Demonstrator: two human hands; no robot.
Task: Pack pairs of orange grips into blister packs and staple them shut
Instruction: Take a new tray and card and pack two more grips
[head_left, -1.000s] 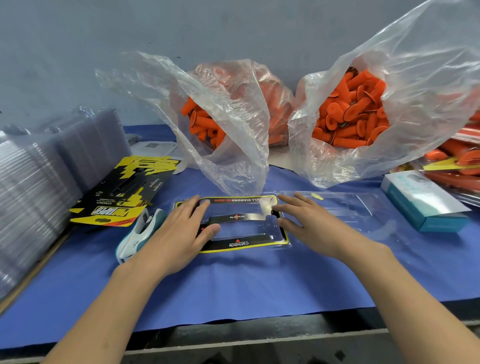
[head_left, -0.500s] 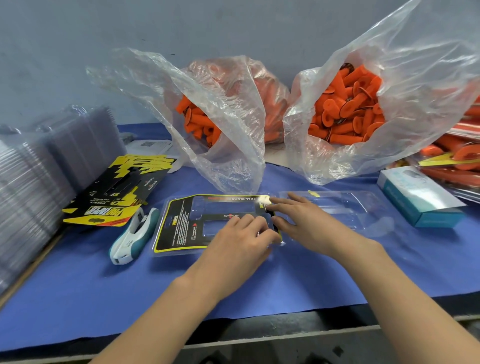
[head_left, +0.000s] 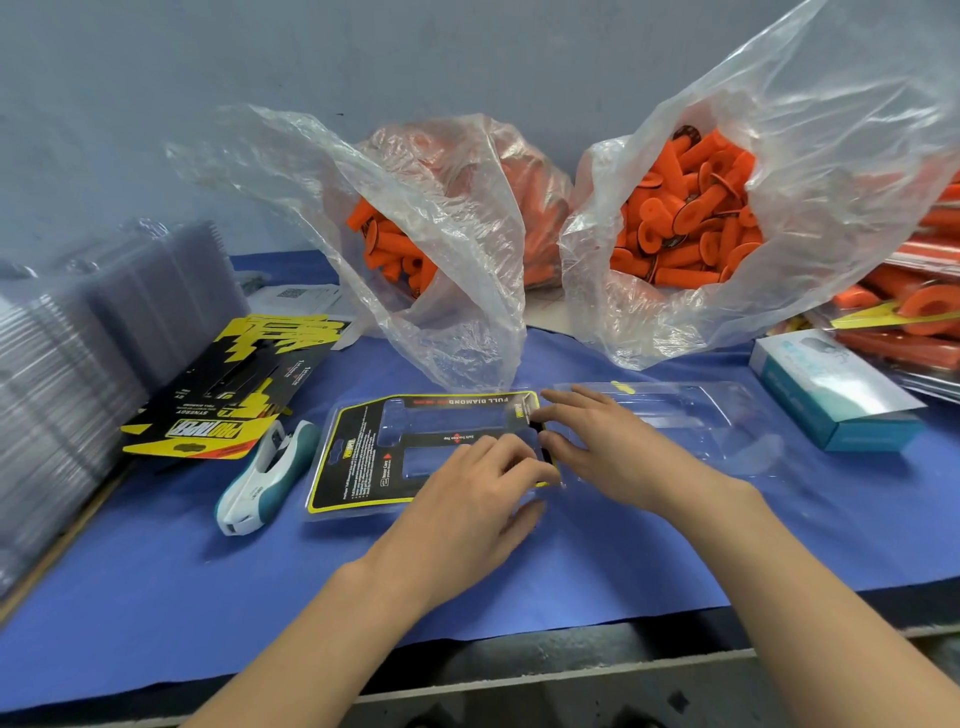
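An open clear blister pack lies on the blue cloth. Its left half (head_left: 332, 499) holds a black and yellow card insert (head_left: 363, 457), and its empty right half (head_left: 675, 415) lies spread flat. My left hand (head_left: 478, 504) has bent fingers whose tips press on the card's right end. My right hand (head_left: 613, 447) rests beside it, fingers touching the same end at the fold. Loose orange grips fill two open plastic bags, one behind the pack (head_left: 395, 249) and one at the back right (head_left: 691, 208). A white and teal stapler (head_left: 265, 478) lies left of the pack.
Stacks of clear blister shells (head_left: 62, 364) fill the left side. A pile of printed cards (head_left: 234, 395) lies next to them. A teal box (head_left: 841, 400) and packed orange grips (head_left: 914, 312) sit at the right. The table's front edge (head_left: 519, 670) runs below my arms.
My left hand has slid from the card's left part to its right end, next to my right hand. The card's left part now shows. The right hand has barely moved.
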